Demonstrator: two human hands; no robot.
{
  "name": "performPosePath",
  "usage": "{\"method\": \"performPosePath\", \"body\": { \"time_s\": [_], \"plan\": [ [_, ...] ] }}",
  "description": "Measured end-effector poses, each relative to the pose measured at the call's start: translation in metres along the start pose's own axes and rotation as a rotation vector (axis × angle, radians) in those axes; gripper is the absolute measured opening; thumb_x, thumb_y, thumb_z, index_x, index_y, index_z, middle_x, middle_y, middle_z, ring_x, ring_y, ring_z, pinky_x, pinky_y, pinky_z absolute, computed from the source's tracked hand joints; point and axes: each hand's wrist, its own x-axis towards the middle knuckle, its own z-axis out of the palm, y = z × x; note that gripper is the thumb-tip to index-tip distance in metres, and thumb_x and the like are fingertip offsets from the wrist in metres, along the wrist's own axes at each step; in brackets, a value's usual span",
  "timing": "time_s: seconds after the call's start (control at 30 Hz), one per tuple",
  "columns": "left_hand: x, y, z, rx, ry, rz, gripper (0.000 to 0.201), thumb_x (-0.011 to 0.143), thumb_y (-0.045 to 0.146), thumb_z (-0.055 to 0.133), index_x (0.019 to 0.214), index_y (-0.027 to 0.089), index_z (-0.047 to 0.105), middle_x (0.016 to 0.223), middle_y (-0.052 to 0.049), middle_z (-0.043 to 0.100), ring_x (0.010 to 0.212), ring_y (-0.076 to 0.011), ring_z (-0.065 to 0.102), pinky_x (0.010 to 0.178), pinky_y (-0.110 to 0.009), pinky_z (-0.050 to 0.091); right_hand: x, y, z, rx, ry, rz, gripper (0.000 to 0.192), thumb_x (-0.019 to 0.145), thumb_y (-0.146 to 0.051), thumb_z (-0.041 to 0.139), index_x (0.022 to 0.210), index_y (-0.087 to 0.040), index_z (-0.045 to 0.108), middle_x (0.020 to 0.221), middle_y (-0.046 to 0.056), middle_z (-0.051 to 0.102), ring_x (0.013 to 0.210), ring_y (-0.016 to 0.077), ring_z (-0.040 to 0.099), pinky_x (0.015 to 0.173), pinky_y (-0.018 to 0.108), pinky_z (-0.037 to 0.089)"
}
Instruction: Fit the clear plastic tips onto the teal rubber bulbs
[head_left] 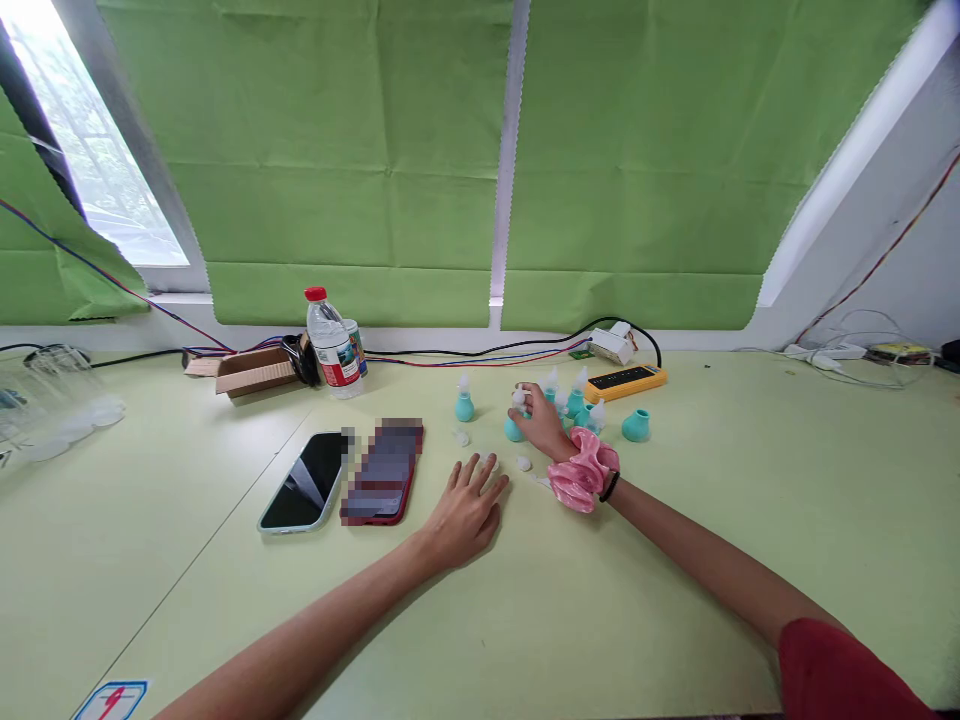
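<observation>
My right hand [546,425], with a pink scrunchie [583,470] at its wrist, pinches the whitish tip of a small teal squeeze bulb [514,428]. Its fingers partly cover that bulb. My left hand [466,515] lies on the table with its fingers spread. By its fingertips is a small translucent piece [489,461], though I cannot tell whether they touch. Similar pieces lie close by, one cap [523,464] between the hands. A tipped bulb [464,402] stands upright to the left; several more [576,400] cluster behind my right hand. One teal bulb [636,426] without a tip sits at the right.
Two phones, one light-edged [306,485] and one red-cased [385,475], lie left of my left hand. Behind them are a water bottle [334,345] and an open cardboard box [256,372]. A yellow power strip [626,383] and cables run along the back.
</observation>
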Motion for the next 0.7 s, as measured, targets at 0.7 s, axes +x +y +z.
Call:
{"method": "performPosePath", "body": {
  "time_s": [0.7],
  "plan": [
    [0.042,-0.037,-0.009,0.184,-0.016,-0.253,0.053,0.067,0.004,0.042,0.117,0.02,0.037,0.123,-0.011,0.037,0.107,-0.027,0.037,0.086,-0.042,0.033,-0.091,-0.015,-0.043,-0.54,-0.236,-0.403,0.011,0.074,-0.015,0.048,0.08,-0.016,0.058,0.083,0.008,0.052,0.082,0.0197,0.049,0.07,0.034,0.043]
  ]
}}
